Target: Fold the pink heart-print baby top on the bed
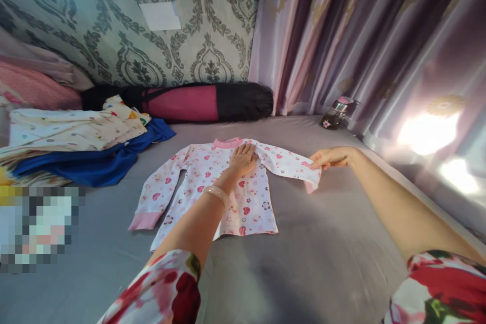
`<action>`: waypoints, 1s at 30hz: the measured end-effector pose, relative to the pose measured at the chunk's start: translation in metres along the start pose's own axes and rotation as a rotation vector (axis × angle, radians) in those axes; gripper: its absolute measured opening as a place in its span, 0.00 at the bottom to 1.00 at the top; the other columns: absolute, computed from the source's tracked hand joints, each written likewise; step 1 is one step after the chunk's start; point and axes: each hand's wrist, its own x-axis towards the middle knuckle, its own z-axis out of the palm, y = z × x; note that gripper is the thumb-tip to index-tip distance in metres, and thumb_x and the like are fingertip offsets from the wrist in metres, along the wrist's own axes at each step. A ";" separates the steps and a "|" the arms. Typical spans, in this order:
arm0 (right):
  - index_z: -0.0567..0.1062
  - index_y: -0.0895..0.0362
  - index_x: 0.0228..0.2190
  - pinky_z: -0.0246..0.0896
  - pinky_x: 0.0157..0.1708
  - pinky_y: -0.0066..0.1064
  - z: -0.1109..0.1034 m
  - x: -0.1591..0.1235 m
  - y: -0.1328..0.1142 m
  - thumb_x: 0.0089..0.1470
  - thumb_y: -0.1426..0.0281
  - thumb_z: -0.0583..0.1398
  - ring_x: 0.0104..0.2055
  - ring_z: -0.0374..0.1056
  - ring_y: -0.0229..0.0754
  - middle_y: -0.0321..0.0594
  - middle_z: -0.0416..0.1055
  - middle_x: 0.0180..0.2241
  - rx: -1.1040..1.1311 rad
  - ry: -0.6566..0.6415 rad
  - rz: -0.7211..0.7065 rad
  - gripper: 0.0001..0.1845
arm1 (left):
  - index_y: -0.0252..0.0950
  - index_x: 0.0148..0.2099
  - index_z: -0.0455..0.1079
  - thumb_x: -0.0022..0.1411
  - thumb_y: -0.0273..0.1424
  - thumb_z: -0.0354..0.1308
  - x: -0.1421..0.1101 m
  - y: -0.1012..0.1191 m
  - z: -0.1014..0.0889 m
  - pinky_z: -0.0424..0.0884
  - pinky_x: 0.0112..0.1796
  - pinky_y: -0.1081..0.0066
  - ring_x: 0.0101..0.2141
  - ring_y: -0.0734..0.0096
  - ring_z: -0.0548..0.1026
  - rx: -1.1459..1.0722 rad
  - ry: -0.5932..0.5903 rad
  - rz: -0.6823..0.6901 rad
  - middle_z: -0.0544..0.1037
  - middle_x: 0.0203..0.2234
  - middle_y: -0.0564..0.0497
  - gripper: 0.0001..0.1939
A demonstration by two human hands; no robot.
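Observation:
A child's long-sleeved shirt [235,207], white with pink hearts and flowers, lies spread on the grey bed sheet [322,263]. Its pink collar points toward the wall. My left hand [243,159] rests flat on the chest near the right shoulder seam, fingers stretched out. At the end of the right sleeve, my right hand [329,158] pinches the fabric near the pink cuff and holds it out to the side, partly lifted. The other sleeve lies slanting down to the left, its pink cuff flat on the sheet. My left forearm covers part of the shirt's front.
Folded clothes [76,131], cream and blue, are piled at the left. A long black and maroon bag [182,103] lies along the patterned wall. A small dark bottle [334,115] with a pink-topped lid stands by the purple curtain [379,50]. A blurred patch covers something at the lower left.

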 end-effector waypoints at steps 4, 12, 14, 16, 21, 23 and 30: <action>0.80 0.58 0.30 0.64 0.32 0.27 -0.025 -0.013 0.003 0.51 0.60 0.63 0.32 0.73 0.38 0.47 0.78 0.30 -0.119 0.198 -0.063 0.13 | 0.34 0.66 0.55 0.69 0.38 0.39 0.000 0.001 -0.001 0.48 0.63 0.55 0.65 0.55 0.53 0.032 -0.020 -0.014 0.57 0.65 0.43 0.27; 0.74 0.57 0.24 0.57 0.31 0.31 -0.053 -0.003 -0.003 0.42 0.47 0.66 0.29 0.64 0.40 0.39 0.71 0.24 -0.281 0.664 0.129 0.24 | 0.38 0.69 0.49 0.69 0.46 0.35 -0.003 0.004 -0.008 0.45 0.63 0.56 0.66 0.54 0.48 0.100 -0.108 -0.017 0.51 0.67 0.45 0.31; 0.76 0.58 0.28 0.53 0.29 0.31 -0.056 0.003 -0.001 0.46 0.48 0.64 0.28 0.63 0.39 0.41 0.73 0.26 -0.479 0.787 0.181 0.24 | 0.39 0.69 0.49 0.69 0.49 0.35 -0.005 0.005 -0.010 0.45 0.63 0.55 0.66 0.53 0.47 0.101 -0.111 -0.003 0.51 0.68 0.45 0.33; 0.79 0.59 0.33 0.53 0.30 0.31 -0.059 0.010 0.004 0.51 0.51 0.62 0.31 0.64 0.40 0.43 0.75 0.31 -0.646 0.850 0.213 0.22 | 0.42 0.69 0.49 0.68 0.51 0.35 -0.007 0.006 -0.011 0.44 0.63 0.54 0.66 0.52 0.47 0.100 -0.104 0.015 0.50 0.68 0.45 0.33; 0.78 0.56 0.43 0.57 0.37 0.31 -0.058 0.034 0.027 0.56 0.63 0.58 0.41 0.69 0.45 0.46 0.76 0.43 -0.817 0.903 0.306 0.16 | 0.48 0.69 0.50 0.68 0.52 0.35 -0.008 0.004 -0.011 0.44 0.62 0.52 0.66 0.51 0.46 0.118 -0.110 0.060 0.51 0.68 0.49 0.32; 0.78 0.53 0.45 0.58 0.39 0.33 -0.052 0.041 0.034 0.57 0.64 0.58 0.45 0.69 0.48 0.46 0.75 0.46 -0.830 0.950 0.375 0.16 | 0.48 0.69 0.49 0.68 0.52 0.35 -0.007 0.005 -0.011 0.44 0.62 0.51 0.66 0.50 0.46 0.126 -0.141 0.059 0.50 0.68 0.49 0.32; 0.78 0.62 0.42 0.54 0.48 0.43 -0.013 0.056 0.024 0.58 0.76 0.54 0.53 0.62 0.55 0.57 0.71 0.47 -1.004 1.146 0.378 0.15 | 0.32 0.64 0.58 0.70 0.42 0.41 -0.027 0.041 -0.033 0.52 0.58 0.49 0.62 0.45 0.56 0.204 -0.134 0.016 0.56 0.63 0.34 0.27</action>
